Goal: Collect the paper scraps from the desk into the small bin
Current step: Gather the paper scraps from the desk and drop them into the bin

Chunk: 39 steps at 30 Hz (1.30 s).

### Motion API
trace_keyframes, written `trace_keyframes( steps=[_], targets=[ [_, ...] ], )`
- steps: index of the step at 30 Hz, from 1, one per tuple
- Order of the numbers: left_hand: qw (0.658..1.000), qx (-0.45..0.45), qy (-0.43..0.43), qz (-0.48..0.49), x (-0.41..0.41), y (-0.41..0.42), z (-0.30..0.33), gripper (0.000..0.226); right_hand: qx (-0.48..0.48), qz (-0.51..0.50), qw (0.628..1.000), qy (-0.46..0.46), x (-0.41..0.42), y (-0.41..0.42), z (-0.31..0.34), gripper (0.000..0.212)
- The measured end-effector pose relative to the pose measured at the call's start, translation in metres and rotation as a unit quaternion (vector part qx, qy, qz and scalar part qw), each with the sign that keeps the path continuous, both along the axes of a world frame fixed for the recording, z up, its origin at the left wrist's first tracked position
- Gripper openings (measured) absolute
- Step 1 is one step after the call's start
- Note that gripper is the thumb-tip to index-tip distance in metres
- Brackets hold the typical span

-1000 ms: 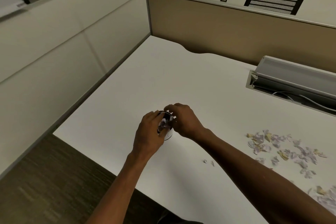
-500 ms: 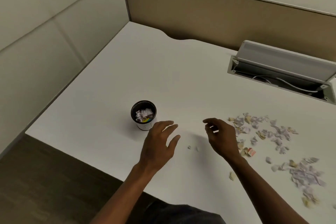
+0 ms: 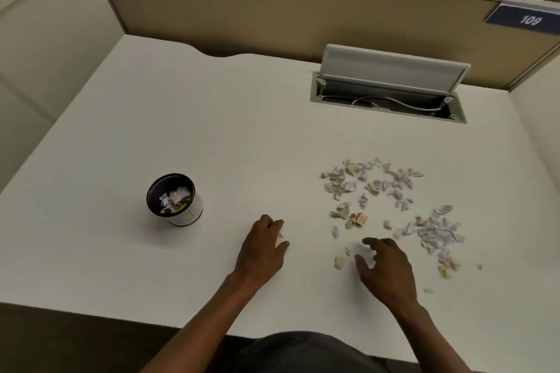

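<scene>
1. Paper scraps lie spread on the desk, mostly beyond & to the right of the right hand; edges blurry, single pieces hard to tell apart.
2. Right hand: fingers loosely curled over a few loose bits just by its fingertips, holding nothing I can see.
3. Left hand: fingers curled down onto desk; a thin sliver shows at the fingertips, can't tell if pinched.
4. Bin stands left of & beyond left hand, apart from it, w/ scraps inside.
5. Forearms cut off at bottom edge.
</scene>
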<state>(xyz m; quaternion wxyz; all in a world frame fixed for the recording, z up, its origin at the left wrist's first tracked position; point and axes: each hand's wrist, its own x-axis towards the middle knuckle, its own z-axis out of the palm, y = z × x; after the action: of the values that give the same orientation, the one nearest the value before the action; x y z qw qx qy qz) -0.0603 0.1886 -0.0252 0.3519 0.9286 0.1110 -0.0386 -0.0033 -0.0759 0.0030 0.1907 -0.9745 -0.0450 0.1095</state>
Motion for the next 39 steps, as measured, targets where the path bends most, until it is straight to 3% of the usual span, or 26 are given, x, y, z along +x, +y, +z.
trace_keyframes(
  steps=[6, 10, 13, 16, 19, 22, 26, 30, 34, 39],
  targets=[
    [0.994, -0.027, -0.024, -0.101, 0.005, -0.039, -0.004, 0.052, 0.019, 0.042, 0.998, 0.048, -0.015, 0.015, -0.012, 0.04],
    [0.994, -0.033, -0.051, -0.087, 0.009, -0.048, -0.003, 0.05, 0.088, 0.085, 0.992, 0.014, 0.0, 0.029, -0.006, 0.04],
    [0.996, -0.009, -0.078, -0.035, 0.012, -0.044, -0.003, 0.047, 0.047, 0.092, 0.994, -0.038, 0.02, 0.033, 0.0, 0.044],
    [0.996, -0.005, -0.088, -0.01, 0.013, -0.035, -0.006, 0.043, -0.03, 0.153, 0.988, -0.001, 0.023, 0.039, 0.0, 0.054],
    [0.997, 0.003, -0.078, -0.007, 0.014, -0.029, -0.012, 0.044, -0.036, 0.22, 0.974, 0.027, 0.013, 0.043, -0.006, 0.056],
    [0.998, 0.018, -0.061, -0.017, 0.015, -0.029, -0.016, 0.051, 0.01, 0.198, 0.98, 0.004, 0.018, 0.045, -0.005, 0.056],
    [0.994, 0.073, -0.044, -0.064, 0.013, -0.027, -0.025, 0.057, -0.019, 0.16, 0.986, -0.042, 0.048, 0.05, -0.002, 0.058],
    [0.991, 0.093, -0.049, -0.082, 0.009, -0.025, -0.033, 0.057, -0.071, 0.214, 0.973, -0.038, 0.048, 0.054, -0.004, 0.054],
    [0.996, 0.048, -0.054, -0.057, 0.007, -0.028, -0.033, 0.058, -0.008, 0.273, 0.961, -0.049, 0.018, 0.049, -0.006, 0.05],
    [0.996, 0.007, -0.054, -0.077, 0.003, -0.043, -0.028, 0.057, 0.068, 0.139, 0.984, -0.084, 0.032, 0.026, 0.0, 0.049]
  ],
)
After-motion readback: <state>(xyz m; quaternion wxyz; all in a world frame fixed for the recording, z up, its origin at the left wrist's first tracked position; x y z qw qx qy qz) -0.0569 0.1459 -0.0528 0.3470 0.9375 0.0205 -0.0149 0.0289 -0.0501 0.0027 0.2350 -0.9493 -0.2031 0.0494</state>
